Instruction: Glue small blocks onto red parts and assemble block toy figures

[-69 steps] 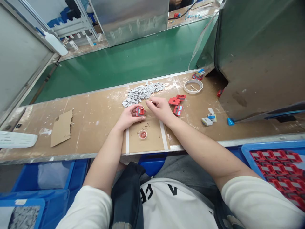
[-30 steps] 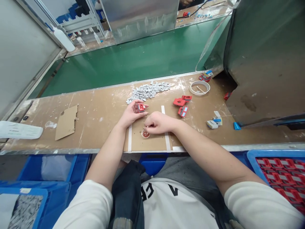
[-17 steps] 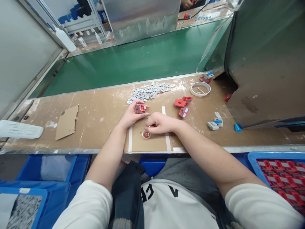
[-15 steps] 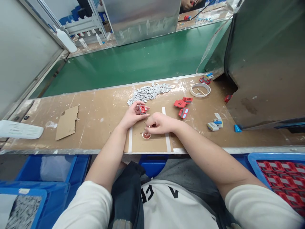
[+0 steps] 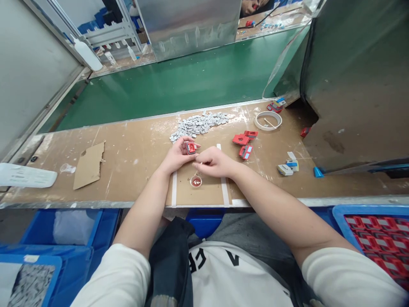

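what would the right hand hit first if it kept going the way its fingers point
Probably the small red part held in the left hand; the right hand points left toward it with a thin stick, though depth is unclear.

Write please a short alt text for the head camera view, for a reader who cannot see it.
At a brown workbench, the person's left hand holds a small red part, while the right hand pinches a thin stick above a small round dish. A pile of grey pieces and more red parts lie beyond.
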A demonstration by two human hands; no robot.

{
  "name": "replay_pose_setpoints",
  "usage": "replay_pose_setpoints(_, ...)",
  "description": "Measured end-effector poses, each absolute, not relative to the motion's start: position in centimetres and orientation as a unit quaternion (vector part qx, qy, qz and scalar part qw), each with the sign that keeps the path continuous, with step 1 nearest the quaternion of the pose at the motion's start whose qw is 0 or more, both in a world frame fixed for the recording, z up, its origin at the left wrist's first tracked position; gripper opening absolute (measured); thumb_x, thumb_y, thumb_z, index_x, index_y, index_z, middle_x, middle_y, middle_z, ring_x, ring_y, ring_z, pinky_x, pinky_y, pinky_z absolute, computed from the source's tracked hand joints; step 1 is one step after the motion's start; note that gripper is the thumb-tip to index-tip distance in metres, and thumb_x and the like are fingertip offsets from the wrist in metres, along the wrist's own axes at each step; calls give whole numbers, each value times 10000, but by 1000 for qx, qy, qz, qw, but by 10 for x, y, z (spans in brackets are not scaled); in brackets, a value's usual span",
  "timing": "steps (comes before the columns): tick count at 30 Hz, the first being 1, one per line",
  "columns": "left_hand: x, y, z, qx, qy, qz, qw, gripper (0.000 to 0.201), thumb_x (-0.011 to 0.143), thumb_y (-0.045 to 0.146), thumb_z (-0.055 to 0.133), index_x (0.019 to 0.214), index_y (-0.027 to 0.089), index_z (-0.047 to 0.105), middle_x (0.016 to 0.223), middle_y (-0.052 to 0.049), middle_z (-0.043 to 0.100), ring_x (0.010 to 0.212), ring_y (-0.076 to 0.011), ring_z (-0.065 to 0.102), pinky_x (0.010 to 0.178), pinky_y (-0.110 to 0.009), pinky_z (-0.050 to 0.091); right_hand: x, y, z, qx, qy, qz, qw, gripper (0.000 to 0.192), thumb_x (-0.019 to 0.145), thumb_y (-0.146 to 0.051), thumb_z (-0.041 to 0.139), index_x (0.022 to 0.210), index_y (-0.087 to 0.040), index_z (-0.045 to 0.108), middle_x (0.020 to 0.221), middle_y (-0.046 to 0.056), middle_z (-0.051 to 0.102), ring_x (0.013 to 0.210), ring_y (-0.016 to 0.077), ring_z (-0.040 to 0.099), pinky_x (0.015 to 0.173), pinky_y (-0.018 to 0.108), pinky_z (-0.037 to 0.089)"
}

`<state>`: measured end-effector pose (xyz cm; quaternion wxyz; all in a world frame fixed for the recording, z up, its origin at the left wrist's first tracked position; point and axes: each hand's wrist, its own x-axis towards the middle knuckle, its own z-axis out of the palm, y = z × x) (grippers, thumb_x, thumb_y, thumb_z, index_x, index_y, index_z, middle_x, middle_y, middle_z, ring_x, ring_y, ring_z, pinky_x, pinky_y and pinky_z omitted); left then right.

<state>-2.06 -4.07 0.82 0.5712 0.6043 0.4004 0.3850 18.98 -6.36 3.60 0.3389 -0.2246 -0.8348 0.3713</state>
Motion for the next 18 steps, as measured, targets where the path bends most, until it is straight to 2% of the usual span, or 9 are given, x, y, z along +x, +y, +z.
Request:
replay_pose_setpoints(3,-19,-41,8,612,403,387,560,682,711,406,996,1198,212,560,1121,-76,739,1001,-213,753,913,-338,612,191,-57,36,-325,-756,325,465,532,1014,-449,517,593,-226,281,552,-49,303,558,110,296,599,304,238)
replay_pose_setpoints(6,-17,-42,7,619,407,385,550,651,716,379,995,1187,217,576,1060,-51,728,1029,-223,753,936,-349,613,191,-52,32,-403,-701,287,514,530,1018,-472,523,624,-231,263,585,-45,288,586,120,301,606,313,228)
replay_pose_setpoints(10,-17,-42,7,622,413,375,550,643,721,361,989,1195,215,579,1053,-55,737,1034,-233,755,949,-374,616,188,-49,28,-425,-707,281,491,518,1020,-474,522,635,-230,276,600,-41,304,601,125,322,613,313,236)
replay_pose_setpoints(14,-16,-43,9,632,422,369,535,614,737,361,974,1191,203,591,1028,-49,733,939,-209,749,892,-351,615,187,-49,28,-439,-732,258,454,499,1027,-443,518,644,-227,282,605,-34,342,611,127,324,618,312,233)
replay_pose_setpoints(18,-15,-44,11,634,424,370,530,603,738,344,970,1189,198,598,1020,-41,725,929,-196,736,881,-333,605,188,-50,30,-448,-753,221,430,470,1032,-397,511,654,-225,290,620,-26,375,618,129,331,626,312,235)
